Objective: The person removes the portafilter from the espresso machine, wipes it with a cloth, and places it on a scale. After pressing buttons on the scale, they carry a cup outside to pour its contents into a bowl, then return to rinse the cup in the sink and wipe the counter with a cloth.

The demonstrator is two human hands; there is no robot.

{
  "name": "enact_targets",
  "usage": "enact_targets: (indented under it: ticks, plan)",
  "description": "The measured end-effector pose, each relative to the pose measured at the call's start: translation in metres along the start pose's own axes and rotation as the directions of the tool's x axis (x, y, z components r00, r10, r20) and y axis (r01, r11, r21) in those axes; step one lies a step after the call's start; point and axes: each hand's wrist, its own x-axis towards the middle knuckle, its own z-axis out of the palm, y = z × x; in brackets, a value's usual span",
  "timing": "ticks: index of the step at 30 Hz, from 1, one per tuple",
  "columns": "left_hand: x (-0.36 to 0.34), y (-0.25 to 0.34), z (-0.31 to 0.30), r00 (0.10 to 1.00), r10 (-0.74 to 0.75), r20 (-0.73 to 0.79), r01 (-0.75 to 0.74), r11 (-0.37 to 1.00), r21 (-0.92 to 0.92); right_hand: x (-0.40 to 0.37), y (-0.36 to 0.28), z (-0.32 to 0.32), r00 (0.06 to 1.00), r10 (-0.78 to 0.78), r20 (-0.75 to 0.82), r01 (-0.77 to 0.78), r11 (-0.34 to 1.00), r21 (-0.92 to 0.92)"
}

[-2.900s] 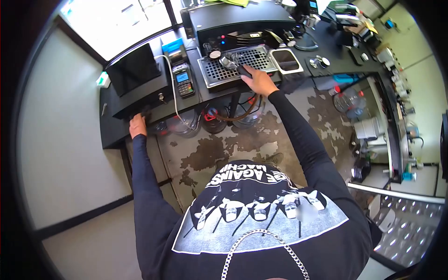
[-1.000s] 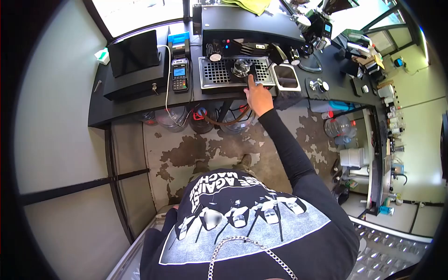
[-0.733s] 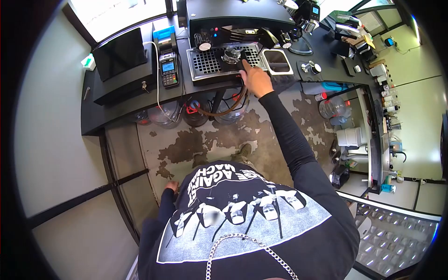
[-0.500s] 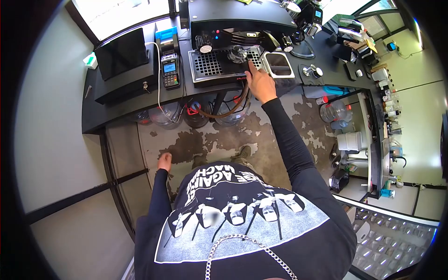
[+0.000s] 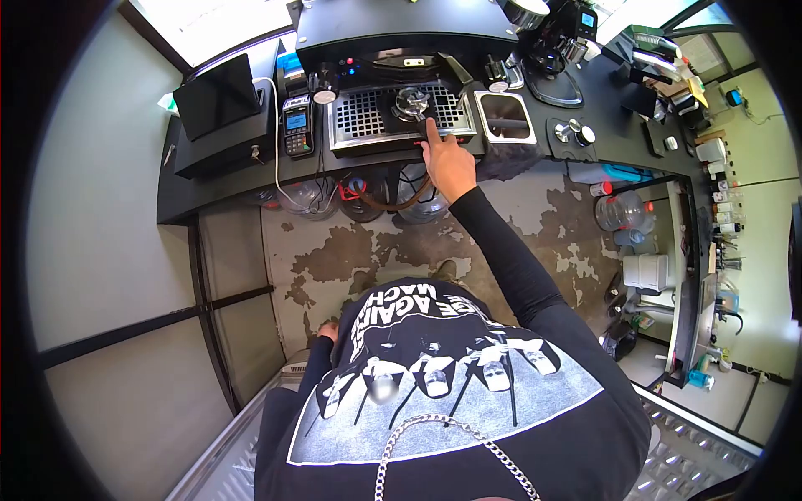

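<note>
My right hand [image 5: 449,165] reaches over the front edge of the espresso machine's drip tray [image 5: 355,125]. Its index finger points forward along the neck of a portafilter [image 5: 412,102], and the other fingers curl round where the handle lies, mostly hidden by the hand. The round metal head of the portafilter is over a dark square patch in the middle of the slotted tray. My left hand [image 5: 328,331] hangs low beside my body. The shirt covers part of it, and its fingers cannot be made out.
A knock box with a steel inset [image 5: 505,117] sits right of the tray, with a tamper [image 5: 568,132] beyond it. Left stand a card terminal [image 5: 297,129] and a dark screen [image 5: 219,98]. Large water bottles [image 5: 418,196] stand under the counter.
My view has shifted, with the counter's right side showing further right. The portafilter and my right hand sit a little further left over the tray. My left hand has drawn in against my body.
</note>
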Motion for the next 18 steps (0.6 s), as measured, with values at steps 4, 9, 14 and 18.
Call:
enact_targets:
  ticks: [4, 9, 14, 18]
  plan:
    - [0.004, 0.004, 0.034, 0.999, 0.036, 0.021, -0.036, 0.999, 0.025, 0.003, 0.015, -0.004, 0.999, -0.041, 0.003, 0.04, 0.995, 0.092]
    - [-0.011, 0.059, 0.023, 0.985, 0.001, -0.17, -0.056, 0.947, -0.317, 0.024, 0.039, 0.017, 1.0, -0.023, -0.009, 0.023, 0.732, 0.681]
    - [-0.004, 0.06, 0.014, 0.971, -0.013, -0.238, -0.087, 0.91, -0.406, 0.004, 0.025, 0.037, 0.888, -0.181, 0.423, -0.459, -0.319, 0.829]
    - [0.024, -0.022, 0.067, 0.971, 0.098, -0.219, -0.138, 0.975, -0.177, -0.007, 0.017, 0.057, 0.907, -0.182, 0.38, -0.418, -0.498, 0.76]
